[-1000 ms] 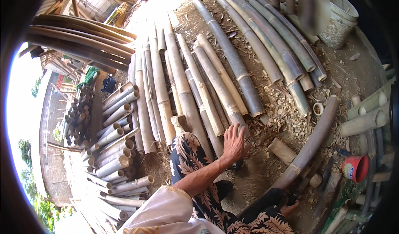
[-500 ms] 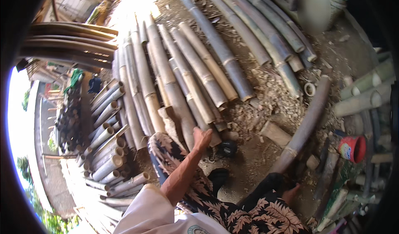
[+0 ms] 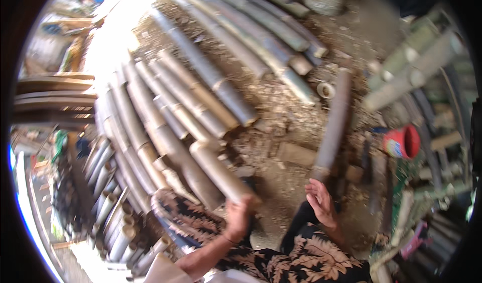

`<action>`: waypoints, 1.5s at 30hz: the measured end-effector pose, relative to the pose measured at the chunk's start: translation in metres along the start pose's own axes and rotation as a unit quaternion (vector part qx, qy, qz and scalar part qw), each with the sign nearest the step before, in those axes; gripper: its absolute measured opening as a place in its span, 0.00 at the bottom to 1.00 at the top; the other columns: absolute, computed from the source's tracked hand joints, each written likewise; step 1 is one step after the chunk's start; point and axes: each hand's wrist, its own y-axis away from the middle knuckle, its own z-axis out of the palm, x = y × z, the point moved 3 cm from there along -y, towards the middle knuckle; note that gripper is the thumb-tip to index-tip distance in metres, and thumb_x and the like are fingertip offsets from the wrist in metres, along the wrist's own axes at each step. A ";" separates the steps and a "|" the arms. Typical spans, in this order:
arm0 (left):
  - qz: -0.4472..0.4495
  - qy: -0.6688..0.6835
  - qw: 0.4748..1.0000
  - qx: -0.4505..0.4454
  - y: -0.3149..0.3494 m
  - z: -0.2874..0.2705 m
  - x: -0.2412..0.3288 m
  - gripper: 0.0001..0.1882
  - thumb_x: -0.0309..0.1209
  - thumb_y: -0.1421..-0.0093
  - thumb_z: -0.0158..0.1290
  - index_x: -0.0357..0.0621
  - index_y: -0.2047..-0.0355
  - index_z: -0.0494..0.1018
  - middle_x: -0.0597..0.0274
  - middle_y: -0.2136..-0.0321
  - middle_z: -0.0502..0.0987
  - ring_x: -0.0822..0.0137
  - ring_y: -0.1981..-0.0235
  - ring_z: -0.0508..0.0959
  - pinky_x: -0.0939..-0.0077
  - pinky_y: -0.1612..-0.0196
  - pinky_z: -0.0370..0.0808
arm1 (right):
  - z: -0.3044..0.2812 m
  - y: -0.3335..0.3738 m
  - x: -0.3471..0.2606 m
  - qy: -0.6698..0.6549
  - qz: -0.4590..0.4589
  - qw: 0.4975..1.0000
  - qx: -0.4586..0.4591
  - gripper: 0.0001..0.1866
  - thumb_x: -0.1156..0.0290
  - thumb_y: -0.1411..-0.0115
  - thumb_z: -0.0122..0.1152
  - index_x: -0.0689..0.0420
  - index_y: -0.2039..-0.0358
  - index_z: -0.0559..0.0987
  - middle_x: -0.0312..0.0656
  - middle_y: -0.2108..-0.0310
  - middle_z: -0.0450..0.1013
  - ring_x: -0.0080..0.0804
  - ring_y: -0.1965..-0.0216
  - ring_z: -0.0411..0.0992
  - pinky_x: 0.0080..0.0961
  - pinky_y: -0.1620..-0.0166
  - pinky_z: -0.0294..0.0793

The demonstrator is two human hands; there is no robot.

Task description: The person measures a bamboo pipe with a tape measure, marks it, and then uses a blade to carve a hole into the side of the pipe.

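A short, pale bamboo pole [image 3: 221, 172] slants toward my lap, its lower end in the grip of my left hand [image 3: 240, 213]. That hand is closed round it, slightly blurred by motion. My right hand [image 3: 321, 202] hangs above my right thigh with its fingers apart and nothing in them. Just beyond it lies a thick, dark bamboo pole [image 3: 333, 127], its near end close to my fingertips. Left of the held pole, several long bamboo poles [image 3: 165, 132] lie side by side on the ground.
Farther off lie a dark blue-grey pole [image 3: 216, 79] and a row of greenish poles [image 3: 256, 27]. Wood chips [image 3: 286, 117] cover the ground. A red bucket [image 3: 401, 142] lies at right, near stacked green bamboo [image 3: 416, 67]. Cut bamboo tubes [image 3: 120, 243] are piled at left.
My left hand has taken hold of a bamboo pole and raised its near end toward me. My right hand has come up from beside my leg, opening into view. The whole view has shifted.
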 end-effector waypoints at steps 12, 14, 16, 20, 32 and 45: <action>0.041 -0.079 0.978 0.190 -0.260 -0.178 0.102 0.24 0.41 0.40 0.51 0.35 0.50 0.68 0.45 0.63 0.76 0.56 0.63 0.78 0.63 0.60 0.76 | 0.048 -0.023 -0.022 -0.154 0.076 0.984 -0.051 0.31 0.61 0.48 0.68 0.64 0.50 0.67 0.48 0.64 0.75 0.37 0.68 0.78 0.33 0.63 0.79; -0.022 0.055 0.980 0.190 -0.299 -0.166 0.111 0.33 0.42 0.40 0.53 0.39 0.40 0.56 0.46 0.56 0.69 0.53 0.63 0.73 0.60 0.59 0.75 | 0.030 -0.010 -0.009 -0.159 0.084 0.983 -0.044 0.31 0.62 0.48 0.68 0.64 0.49 0.66 0.48 0.64 0.75 0.37 0.67 0.78 0.33 0.62 0.79; 0.010 0.056 0.974 0.220 -0.320 -0.143 0.114 0.36 0.44 0.43 0.57 0.40 0.40 0.56 0.50 0.59 0.69 0.53 0.62 0.72 0.58 0.58 0.73 | 0.020 -0.004 -0.001 -0.167 0.105 0.980 -0.030 0.32 0.63 0.49 0.69 0.64 0.48 0.66 0.48 0.63 0.75 0.37 0.67 0.78 0.33 0.61 0.79; -0.056 0.148 0.965 0.209 -0.356 -0.132 0.125 0.15 0.41 0.48 0.63 0.51 0.64 0.73 0.61 0.74 0.73 0.64 0.76 0.72 0.67 0.75 0.70 | 0.020 0.020 0.006 -0.199 0.143 0.970 0.005 0.33 0.63 0.52 0.71 0.67 0.51 0.66 0.49 0.65 0.75 0.39 0.67 0.78 0.37 0.63 0.81; -0.014 0.162 0.987 0.014 -0.274 -0.107 0.174 0.33 0.60 0.50 0.58 0.39 0.64 0.72 0.61 0.76 0.71 0.64 0.71 0.73 0.69 0.65 0.74 | 0.026 0.018 0.011 -0.254 0.098 0.960 -0.059 0.33 0.58 0.48 0.69 0.65 0.48 0.68 0.49 0.61 0.76 0.38 0.64 0.78 0.34 0.59 0.79; -0.120 0.091 0.952 -0.266 -0.099 0.073 0.098 0.36 0.47 0.48 0.65 0.35 0.49 0.64 0.50 0.62 0.77 0.58 0.63 0.80 0.60 0.58 0.80 | 0.001 -0.032 -0.011 -0.073 -0.033 0.997 -0.017 0.39 0.54 0.46 0.66 0.60 0.41 0.61 0.46 0.57 0.71 0.35 0.60 0.73 0.33 0.57 0.75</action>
